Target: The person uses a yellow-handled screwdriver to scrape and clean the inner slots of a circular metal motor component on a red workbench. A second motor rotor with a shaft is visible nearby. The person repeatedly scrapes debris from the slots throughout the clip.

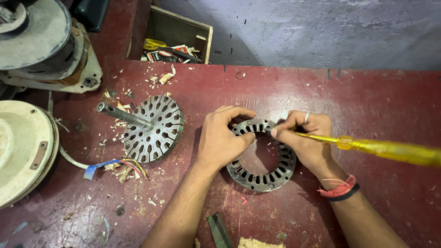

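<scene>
Centre frame: left hand [223, 140] clamps stator ring [262, 177] flat on bench [367, 105], steadying it. Right hand [305, 138] grips yellow screwdriver [381, 148], tip at slots. Rotor [154, 128] aside, left.

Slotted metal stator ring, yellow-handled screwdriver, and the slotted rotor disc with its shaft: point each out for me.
Slotted metal stator ring [264, 180]: head view, on its near rim.
Yellow-handled screwdriver [390, 150]: head view, on the translucent handle.
Slotted rotor disc with shaft [154, 133]: head view, on the disc face.

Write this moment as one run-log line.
left hand: steadies slotted metal ring | right hand: holds yellow screwdriver at ring | surface: red workbench
</scene>
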